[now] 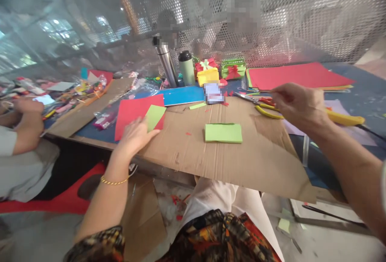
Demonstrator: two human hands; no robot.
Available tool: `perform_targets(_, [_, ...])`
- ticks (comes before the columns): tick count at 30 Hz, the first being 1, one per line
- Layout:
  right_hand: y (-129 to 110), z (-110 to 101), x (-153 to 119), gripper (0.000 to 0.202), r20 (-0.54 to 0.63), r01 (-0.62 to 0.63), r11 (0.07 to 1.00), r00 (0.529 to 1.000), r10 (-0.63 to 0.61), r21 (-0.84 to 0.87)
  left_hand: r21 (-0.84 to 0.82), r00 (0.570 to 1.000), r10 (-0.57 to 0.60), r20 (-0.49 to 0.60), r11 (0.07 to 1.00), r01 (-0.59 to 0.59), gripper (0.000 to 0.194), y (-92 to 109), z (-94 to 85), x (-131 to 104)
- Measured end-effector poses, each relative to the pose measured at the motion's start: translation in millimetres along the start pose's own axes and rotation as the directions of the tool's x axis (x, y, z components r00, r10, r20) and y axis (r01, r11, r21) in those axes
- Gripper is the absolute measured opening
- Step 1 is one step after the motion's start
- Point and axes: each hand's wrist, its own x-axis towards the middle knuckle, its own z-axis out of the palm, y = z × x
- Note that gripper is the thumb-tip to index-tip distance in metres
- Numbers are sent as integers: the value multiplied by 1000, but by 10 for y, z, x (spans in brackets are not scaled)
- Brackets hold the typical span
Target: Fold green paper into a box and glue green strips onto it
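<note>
two bottles (187, 69) stand behind the blue board (184, 96), beyond the green paper (223, 133).

A dark blue tabletop (366, 91) carries a wide brown corrugated cardboard sheet (211, 163). Behind the cardboard stand a silver metal flask (169, 68) and a pale green, black-lidded bottle (187, 70); behind its right part, a red-topped paper stack (298, 76); at its left end, a flat red paper sheet (132, 111).

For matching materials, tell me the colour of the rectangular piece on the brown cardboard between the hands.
Light green; the rectangular piece shows best in the head view.
</note>
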Motion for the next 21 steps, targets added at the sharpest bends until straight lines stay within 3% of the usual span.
perform_targets(2, [-10, 22, -15, 16, 21, 50, 999, 999, -50, 13, -24, 991, -104, 87, 994, 106, 66, -302, 144, -53])
perform_targets(3, [-15, 39, -25, 16, 18, 81, 996, 996, -82, 23, -44, 992, -110, 65, 993, 113, 67, -421, 226, -88])
perform_targets(5, [-38, 73, -58, 18, 16, 152, 987, 988, -153, 44, -44, 983, -156, -95, 987, 152, 67, -583, 379, -171])
perform_targets(8, [-139, 100, -149, 20, 86, 247, 963, 963, -257, 104, -44, 969, -157, -190, 987, 152, 52, -637, 485, -291])
perform_targets(10, [-254, 101, -235, 25, 212, 356, 902, 888, -408, 246, -70, 967, -140, -211, 989, 128, 46, -586, 448, -352])
perform_targets(12, [-379, 112, -325, 45, 317, 438, 828, 776, -545, 350, -91, 976, -75, -202, 994, 58, 45, -515, 371, -401])
perform_targets(14, [-473, 151, -402, 77, 413, 494, 803, 690, -595, 332, -133, 982, -11, -186, 991, -14, 42, -461, 318, -452])
perform_targets(16, [-511, 217, -447, 95, 493, 519, 808, 645, -584, 279, -165, 976, -36, -214, 986, 0, 44, -446, 325, -511])
perform_targets(18, [-489, 295, -451, 96, 522, 524, 819, 642, -561, 235, -188, 974, -55, -221, 982, 13, 47, -469, 378, -573])
perform_targets(21, [-387, 399, -387, 89, 492, 533, 828, 682, -541, 171, -195, 969, -125, -214, 977, 83, 46, -525, 432, -637])
